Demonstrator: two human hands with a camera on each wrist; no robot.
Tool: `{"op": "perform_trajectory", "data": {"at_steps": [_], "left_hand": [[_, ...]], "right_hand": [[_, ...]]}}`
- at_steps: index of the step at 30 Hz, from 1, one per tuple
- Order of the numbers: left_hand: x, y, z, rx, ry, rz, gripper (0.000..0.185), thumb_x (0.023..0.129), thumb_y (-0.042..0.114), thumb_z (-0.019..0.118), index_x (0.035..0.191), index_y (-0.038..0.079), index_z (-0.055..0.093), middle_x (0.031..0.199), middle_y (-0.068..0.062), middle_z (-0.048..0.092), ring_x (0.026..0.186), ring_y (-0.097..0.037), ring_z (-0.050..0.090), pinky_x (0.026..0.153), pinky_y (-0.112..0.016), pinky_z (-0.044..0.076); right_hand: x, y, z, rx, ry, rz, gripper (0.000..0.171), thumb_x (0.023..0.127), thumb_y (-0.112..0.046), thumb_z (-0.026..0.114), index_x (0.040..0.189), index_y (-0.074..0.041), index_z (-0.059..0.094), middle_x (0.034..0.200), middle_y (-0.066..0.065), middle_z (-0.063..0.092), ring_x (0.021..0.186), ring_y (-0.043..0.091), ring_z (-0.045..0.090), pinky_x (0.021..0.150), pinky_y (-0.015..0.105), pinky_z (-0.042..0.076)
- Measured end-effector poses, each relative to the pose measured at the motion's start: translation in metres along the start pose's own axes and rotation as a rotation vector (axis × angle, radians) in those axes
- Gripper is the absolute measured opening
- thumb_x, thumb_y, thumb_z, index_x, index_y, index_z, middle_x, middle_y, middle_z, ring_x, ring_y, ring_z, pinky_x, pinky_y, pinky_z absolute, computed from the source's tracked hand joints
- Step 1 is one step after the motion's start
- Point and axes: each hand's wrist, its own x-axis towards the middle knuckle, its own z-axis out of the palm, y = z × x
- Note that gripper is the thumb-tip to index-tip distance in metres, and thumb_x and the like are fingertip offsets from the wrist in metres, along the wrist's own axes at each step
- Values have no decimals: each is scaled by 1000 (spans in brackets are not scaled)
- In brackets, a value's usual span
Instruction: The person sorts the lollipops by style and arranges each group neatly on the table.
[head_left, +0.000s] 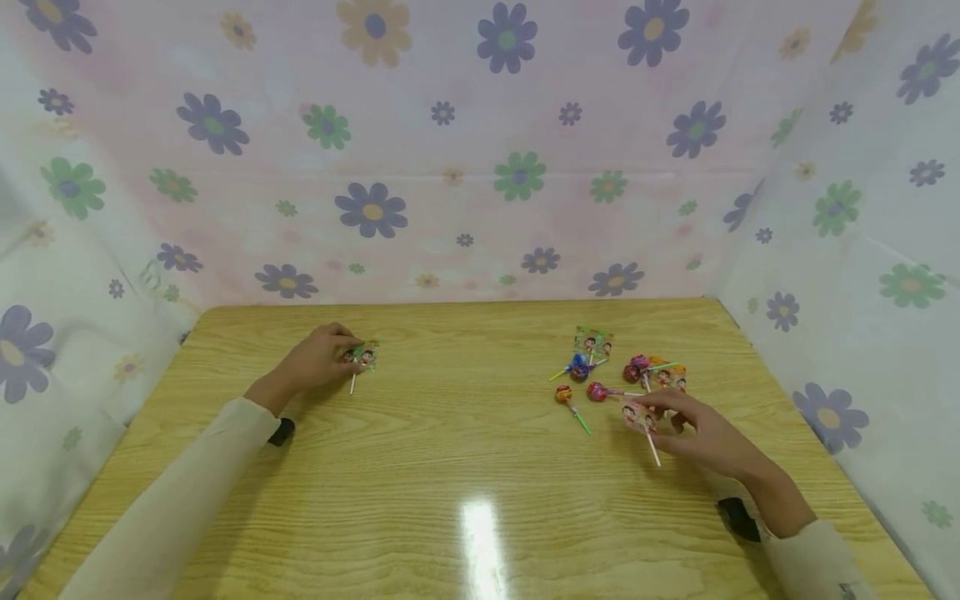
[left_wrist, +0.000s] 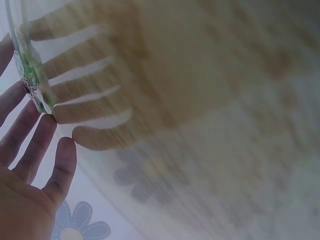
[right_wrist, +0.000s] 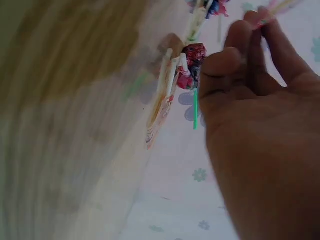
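Note:
At the left of the table, my left hand (head_left: 322, 357) holds a green-wrapped flat lollipop (head_left: 366, 356) by its edges, thumb on the near side. Its white stick points toward me. In the left wrist view the green wrapper (left_wrist: 31, 80) is close against the tabletop, and the fingers (left_wrist: 34, 142) are spread. On the right, my right hand (head_left: 701, 429) pinches a pink-wrapped flat lollipop (head_left: 636, 414) between thumb and fingers, its white stick slanting down. In the right wrist view only a blurred pink part (right_wrist: 267, 19) shows past the fingertips.
Beyond my right hand lie another green flat lollipop (head_left: 594, 342), an orange flat one (head_left: 670, 375), and several ball lollipops: blue (head_left: 579, 367), orange (head_left: 564, 395), pink (head_left: 597, 392) and dark red (head_left: 636, 368). Flowered cloth (head_left: 450, 208) walls the wooden table (head_left: 420, 467).

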Motion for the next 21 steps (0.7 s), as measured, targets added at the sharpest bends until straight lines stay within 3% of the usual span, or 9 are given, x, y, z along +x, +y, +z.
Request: {"op": "perform_trajectory", "data": {"at_steps": [5,11,14,18,21], "left_hand": [[2,1,-2,13,-3,-1,53,92,30,72,134,0,61,131,-22,55,123,-43,50,100,-59,45],[2,2,-3,22,-5,-2,52,92,28,72,134,-1,61,131,-22,55,123,-43,49,99,-59,45],[2,3,-3,12,-7,-4,51,92,27,73,134,-1,61,131,-22,55,122,-43,50,98,-59,46],[1,3,-2,17,-8,1,52,92,27,73,133,-1,61,130,-23,55,122,-43,50,98,-58,46],[0,2,-1,28,-9,5,52,91,27,73,133,-1,61,131,-24,55,122,-44,50,99,-59,45]], "right_hand": [[2,5,3,-38,34,-32,47,94,-14,70,139,-15,57,118,-1,55,90,7,51,70,25,44],[14,-8,12,-174,53,-24,51,91,-27,74,139,-22,57,111,-5,51,84,11,40,66,29,33],[20,-13,17,-169,46,-26,52,91,-27,74,139,-22,57,113,-2,53,84,11,41,66,30,33],[27,-16,24,-135,26,-25,51,92,-27,73,140,-22,57,128,4,53,92,11,43,70,29,37],[32,-19,31,-109,15,-29,51,92,-29,73,140,-23,56,130,1,52,96,12,45,72,29,37]]}}
